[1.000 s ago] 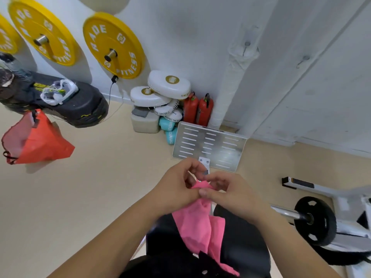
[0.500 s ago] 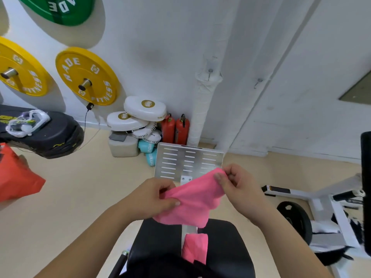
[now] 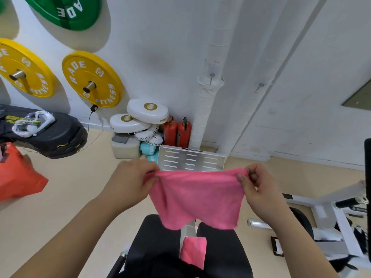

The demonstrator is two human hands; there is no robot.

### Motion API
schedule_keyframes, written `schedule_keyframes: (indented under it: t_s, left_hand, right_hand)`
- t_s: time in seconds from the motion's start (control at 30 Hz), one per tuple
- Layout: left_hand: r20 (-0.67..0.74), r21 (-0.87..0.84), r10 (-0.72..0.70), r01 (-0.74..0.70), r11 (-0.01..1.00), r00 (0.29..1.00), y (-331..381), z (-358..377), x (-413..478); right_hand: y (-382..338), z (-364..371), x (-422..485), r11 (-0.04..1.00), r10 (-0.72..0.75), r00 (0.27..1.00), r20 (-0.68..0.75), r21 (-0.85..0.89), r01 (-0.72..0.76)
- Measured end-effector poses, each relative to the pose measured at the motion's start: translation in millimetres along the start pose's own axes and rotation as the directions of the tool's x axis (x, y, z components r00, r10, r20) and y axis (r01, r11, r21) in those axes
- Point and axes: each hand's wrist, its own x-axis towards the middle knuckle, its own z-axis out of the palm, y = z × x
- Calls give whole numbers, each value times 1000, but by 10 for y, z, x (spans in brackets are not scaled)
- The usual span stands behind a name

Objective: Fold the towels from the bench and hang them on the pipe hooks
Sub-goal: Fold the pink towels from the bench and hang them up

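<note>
A pink towel (image 3: 195, 197) hangs spread out in the air above the black bench (image 3: 220, 247). My left hand (image 3: 133, 179) pinches its upper left corner and my right hand (image 3: 258, 184) pinches its upper right corner, so the top edge is pulled taut between them. A second pink towel (image 3: 193, 250) lies bunched on the bench below. On the white wrapped pipe (image 3: 208, 101) a small metal hook (image 3: 211, 76) sticks out, and another hook (image 3: 260, 86) sits on the slanted pipe to its right.
Yellow weight plates (image 3: 92, 79) and a green plate (image 3: 66, 11) hang on the wall at left. White pads (image 3: 147, 111), red extinguishers (image 3: 177, 132) and a slotted metal plate (image 3: 190, 159) sit by the pipe's foot. A barbell rack (image 3: 331, 213) stands right, an orange bag (image 3: 18, 177) left.
My hands have moved apart and lifted, spreading the bunched pink towel into a flat hanging sheet. The view has tilted upward, bringing the hooks and the green plate into sight.
</note>
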Motion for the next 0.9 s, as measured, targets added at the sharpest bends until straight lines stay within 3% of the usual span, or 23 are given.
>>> schedule_keyframes:
  t_s: [0.03,0.13,0.23,0.33,0.4,0.57,0.7,0.8,0.9]
  left_hand:
    - [-23,-95,-18,15,995,1000,29,-64,18]
    - [100,-299,-125,149,942,987,138,-174,58]
    - [23,-272,-197,196,942,980,120,-205,107]
    - [144,-166,-224,247,955,964,105,-199,106]
    - [149,-128,-256,275,953,955,93,-183,75]
    - [153,-62,-307,319,946,939,50,-211,39]
    - [321,-229,-210,291,929,924,18,-304,-15]
    - [324,-239,-167,251,938,931,-28,-338,-34]
    - [264,-194,-220,275,942,939,-74,-257,2]
  right_hand:
    - [49,-2,1,999,4,1000,-28,-36,-5]
    - [189,23,-6,996,51,997,-52,-76,-55]
    - [229,12,-34,990,127,992,18,52,-128]
    - [256,-24,-58,988,146,976,161,31,-153]
    - [267,-48,-59,986,158,966,203,18,-165]
    - [264,-125,-62,959,181,970,161,191,-211]
    - [215,-171,-38,936,209,971,119,263,-234]
    - [260,-160,10,956,213,971,110,183,-230]
    - [278,-47,66,973,201,975,92,97,-209]
